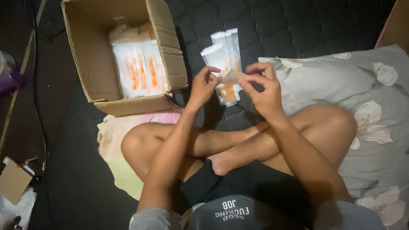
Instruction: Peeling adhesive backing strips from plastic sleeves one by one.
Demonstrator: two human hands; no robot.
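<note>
Brown cardboard box (96,55); white packets (137,68) (orange print); grey floral pillow (375,127).

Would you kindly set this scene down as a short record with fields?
setting: person seated cross-legged on a dark quilted mat
left hand: pinching one end of a small pale packet
right hand: pinching the packet's other end
beyond the hands: loose pile of clear packets with orange contents
cardboard box: open, to the left, holds stacked packets of the same kind
to the right: floral pillow
</note>
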